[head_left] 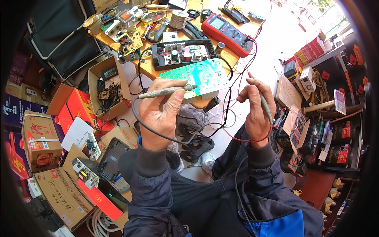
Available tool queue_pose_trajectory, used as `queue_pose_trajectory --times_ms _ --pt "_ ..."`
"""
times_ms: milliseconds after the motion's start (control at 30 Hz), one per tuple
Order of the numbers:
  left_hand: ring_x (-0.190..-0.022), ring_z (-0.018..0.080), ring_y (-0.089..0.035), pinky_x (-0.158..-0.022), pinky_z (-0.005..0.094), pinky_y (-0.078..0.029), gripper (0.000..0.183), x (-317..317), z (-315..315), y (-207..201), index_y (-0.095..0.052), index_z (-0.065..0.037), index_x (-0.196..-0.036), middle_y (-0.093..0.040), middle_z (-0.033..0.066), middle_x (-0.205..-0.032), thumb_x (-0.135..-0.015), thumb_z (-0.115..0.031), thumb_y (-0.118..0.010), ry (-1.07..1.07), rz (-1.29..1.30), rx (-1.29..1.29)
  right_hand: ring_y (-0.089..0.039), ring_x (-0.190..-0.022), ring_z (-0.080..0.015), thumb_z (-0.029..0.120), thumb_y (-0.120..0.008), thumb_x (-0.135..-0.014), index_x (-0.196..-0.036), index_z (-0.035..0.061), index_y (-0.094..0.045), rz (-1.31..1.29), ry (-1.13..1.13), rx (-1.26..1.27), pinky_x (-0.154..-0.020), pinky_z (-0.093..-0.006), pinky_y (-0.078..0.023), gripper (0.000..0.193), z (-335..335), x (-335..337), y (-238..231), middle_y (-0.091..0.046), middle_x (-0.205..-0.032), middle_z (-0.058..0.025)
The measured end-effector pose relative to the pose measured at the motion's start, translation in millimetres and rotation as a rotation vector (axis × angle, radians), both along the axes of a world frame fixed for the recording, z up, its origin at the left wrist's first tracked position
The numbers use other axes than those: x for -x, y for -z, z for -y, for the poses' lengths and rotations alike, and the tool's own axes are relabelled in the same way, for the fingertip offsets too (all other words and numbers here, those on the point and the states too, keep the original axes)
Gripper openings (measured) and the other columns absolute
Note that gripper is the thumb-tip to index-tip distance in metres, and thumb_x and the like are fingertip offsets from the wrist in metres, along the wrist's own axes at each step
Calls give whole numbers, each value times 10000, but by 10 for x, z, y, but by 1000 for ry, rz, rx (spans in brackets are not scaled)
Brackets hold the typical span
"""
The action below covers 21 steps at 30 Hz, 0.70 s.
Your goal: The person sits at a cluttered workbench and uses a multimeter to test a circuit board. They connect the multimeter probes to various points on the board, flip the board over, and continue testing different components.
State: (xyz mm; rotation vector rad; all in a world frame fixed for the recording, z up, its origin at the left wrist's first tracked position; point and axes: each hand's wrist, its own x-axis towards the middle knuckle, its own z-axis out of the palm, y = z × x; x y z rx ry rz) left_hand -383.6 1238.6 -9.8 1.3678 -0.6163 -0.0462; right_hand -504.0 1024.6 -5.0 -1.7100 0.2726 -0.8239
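My left hand (160, 116) grips a grey test probe (158, 93) with a black lead. Its tip lies over the near left part of a green circuit board (203, 77), which sits solder side up at the table's near edge; I cannot tell whether the tip touches. To the right of the board, my right hand (256, 104) is closed around a second grey probe (267, 110) with a red lead. That probe's pointed end rises past the fingers, apart from the board. Beyond the board lie an open black case (158, 59) of components and a red multimeter (227, 34).
The wooden table (148, 70) also bears a solder spool (179, 19), pliers and loose boards. At the left stand an open carton of cables (112, 85), more boxes and a black chair (65, 37). Cluttered shelves (335, 102) line the right. Cables hang below the table edge.
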Motion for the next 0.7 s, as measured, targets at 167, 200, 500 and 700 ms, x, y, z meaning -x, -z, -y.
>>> queue_pose_trajectory --times_ms 167,200,500,700 --pt "-958 189 -699 -872 329 -575 265 18 11 -14 -720 43 -1214 -674 99 -1141 -1079 -184 -692 12 -3 28 -656 -872 -109 163 -620 -1120 -1313 -18 -651 -11 9 -32 -814 -268 -546 266 4 44 35 -712 -975 -62" --pt "-962 191 -699 -872 329 -577 266 22 14 -15 -718 44 -1216 -673 101 -1144 -1079 -182 -693 19 2 28 -657 -876 -110 158 -620 -1119 -1315 -18 -650 -16 12 -46 -819 -269 -550 265 1 50 44 -716 -985 -66" --pt "-997 187 -694 -867 317 -583 218 50 73 -4 -722 41 -1212 -676 107 -1157 -1075 -124 -683 51 -17 22 -718 -880 -173 149 -603 -1120 -1353 -48 -616 1 26 -90 -811 -297 -585 306 -34 125 38 -747 -1024 -135" --pt "-975 193 -695 -879 338 -597 222 40 81 21 -725 17 -1231 -669 100 -1189 -1086 -142 -670 56 -11 -60 -722 -962 -184 118 -592 -1123 -1438 -50 -560 -5 -44 -98 -877 -308 -607 359 -13 214 13 -742 -1049 -151"
